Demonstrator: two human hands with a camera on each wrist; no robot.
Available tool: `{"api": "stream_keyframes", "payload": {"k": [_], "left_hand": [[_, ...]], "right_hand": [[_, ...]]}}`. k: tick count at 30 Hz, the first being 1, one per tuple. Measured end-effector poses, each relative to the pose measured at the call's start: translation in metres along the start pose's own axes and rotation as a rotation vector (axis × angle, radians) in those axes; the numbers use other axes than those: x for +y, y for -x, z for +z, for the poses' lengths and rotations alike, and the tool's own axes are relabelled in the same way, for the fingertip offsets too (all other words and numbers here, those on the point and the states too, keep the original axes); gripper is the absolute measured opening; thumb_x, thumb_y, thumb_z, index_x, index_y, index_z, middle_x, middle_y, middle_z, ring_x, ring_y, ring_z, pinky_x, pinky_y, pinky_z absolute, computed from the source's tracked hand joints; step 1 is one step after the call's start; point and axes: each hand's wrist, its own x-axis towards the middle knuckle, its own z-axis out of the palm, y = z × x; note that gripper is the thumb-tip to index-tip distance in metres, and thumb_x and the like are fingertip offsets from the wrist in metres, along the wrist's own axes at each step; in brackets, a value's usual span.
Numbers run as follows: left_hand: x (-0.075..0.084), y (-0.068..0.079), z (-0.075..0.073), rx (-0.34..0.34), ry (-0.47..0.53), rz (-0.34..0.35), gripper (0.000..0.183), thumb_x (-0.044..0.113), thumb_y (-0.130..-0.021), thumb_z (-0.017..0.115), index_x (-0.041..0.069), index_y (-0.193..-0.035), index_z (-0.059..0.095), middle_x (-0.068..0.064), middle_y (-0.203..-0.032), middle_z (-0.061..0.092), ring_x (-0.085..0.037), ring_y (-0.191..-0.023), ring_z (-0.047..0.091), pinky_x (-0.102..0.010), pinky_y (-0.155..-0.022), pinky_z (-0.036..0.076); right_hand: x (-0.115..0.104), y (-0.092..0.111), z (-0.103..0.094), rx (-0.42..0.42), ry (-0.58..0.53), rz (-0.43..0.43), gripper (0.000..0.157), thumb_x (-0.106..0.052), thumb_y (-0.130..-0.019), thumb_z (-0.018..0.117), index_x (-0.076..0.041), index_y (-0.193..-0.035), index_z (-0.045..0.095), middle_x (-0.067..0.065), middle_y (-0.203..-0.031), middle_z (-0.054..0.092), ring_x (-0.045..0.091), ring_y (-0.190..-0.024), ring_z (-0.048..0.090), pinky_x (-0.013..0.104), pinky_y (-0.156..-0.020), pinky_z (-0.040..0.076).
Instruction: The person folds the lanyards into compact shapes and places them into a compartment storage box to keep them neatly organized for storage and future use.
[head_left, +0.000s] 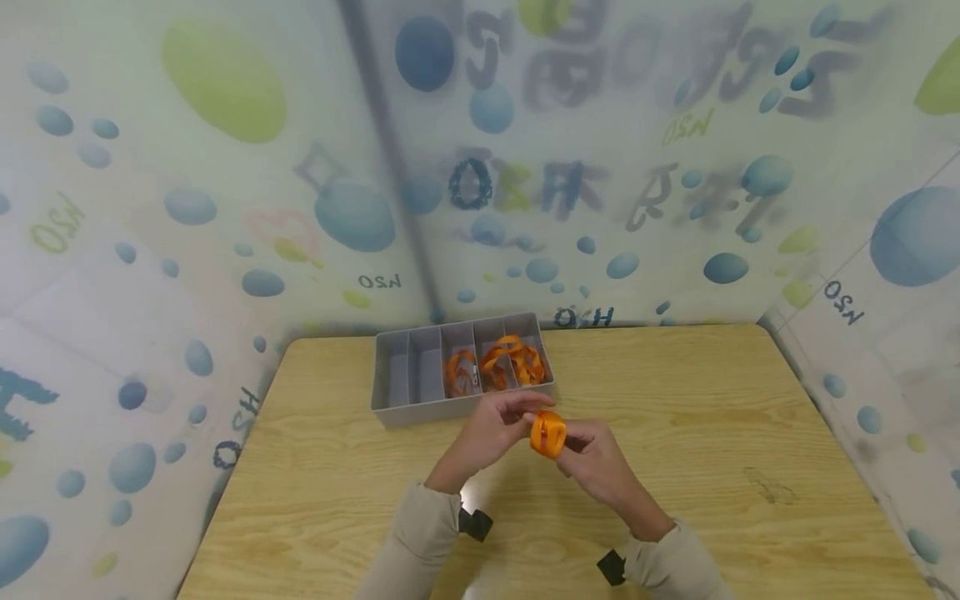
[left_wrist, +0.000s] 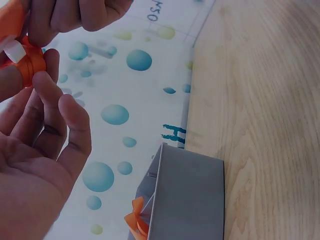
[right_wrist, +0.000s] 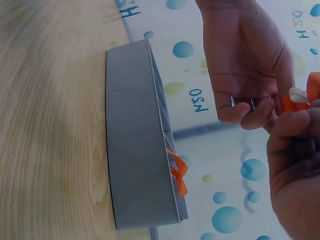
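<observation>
A coiled orange strap (head_left: 548, 435) is held up between the two hands over the wooden table, just in front of the grey box. On it a small white piece (left_wrist: 15, 50) shows in the left wrist view. My left hand (head_left: 489, 435) pinches the coil from the left with thumb and finger, its other fingers loosely bent. From the right, my right hand (head_left: 600, 467) grips the same strap between thumb and curled fingers. The right wrist view shows the strap (right_wrist: 313, 87) partly hidden behind the right hand's fingers.
The grey box (head_left: 427, 411) has several compartments in a row and stands near the table's back edge. Orange straps (head_left: 528, 365) lie in its right-hand compartments, one with a small metallic-looking bit. Patterned walls (head_left: 487, 250) rise behind and beside the wooden table (head_left: 712, 450).
</observation>
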Motion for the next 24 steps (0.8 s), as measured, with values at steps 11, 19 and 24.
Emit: {"api": "stream_keyframes", "payload": {"k": [11, 19, 24], "left_hand": [[0.002, 0.001, 0.009, 0.071, -0.002, -0.046, 0.02, 0.005, -0.098, 0.062, -0.012, -0.105, 0.07, -0.025, -0.104, 0.071, -0.005, -0.083, 0.066, -0.026, -0.075, 0.056], [-0.002, 0.004, 0.013, 0.018, -0.064, -0.036, 0.024, 0.006, -0.103, 0.053, -0.009, -0.113, 0.068, -0.019, -0.089, 0.069, -0.017, -0.073, 0.061, -0.033, -0.07, 0.055], [0.0, 0.006, 0.014, -0.029, -0.066, -0.023, 0.027, 0.007, -0.106, 0.046, -0.01, -0.112, 0.066, -0.019, -0.086, 0.066, -0.029, -0.075, 0.063, -0.041, -0.072, 0.055]], "right_hand": [[0.004, 0.002, -0.009, 0.033, 0.012, 0.048, 0.016, 0.013, -0.094, 0.053, 0.009, -0.097, 0.068, 0.011, -0.056, 0.045, 0.01, -0.045, 0.039, 0.029, -0.037, 0.034], [0.007, 0.002, -0.014, 0.035, 0.006, 0.131, 0.022, 0.008, -0.098, 0.053, 0.013, -0.114, 0.066, 0.011, -0.057, 0.044, 0.011, -0.045, 0.034, 0.031, -0.038, 0.031], [0.008, 0.001, -0.017, 0.015, -0.025, 0.145, 0.031, 0.007, -0.099, 0.051, 0.013, -0.129, 0.059, 0.01, -0.054, 0.043, 0.016, -0.042, 0.027, 0.035, -0.037, 0.026]]}}
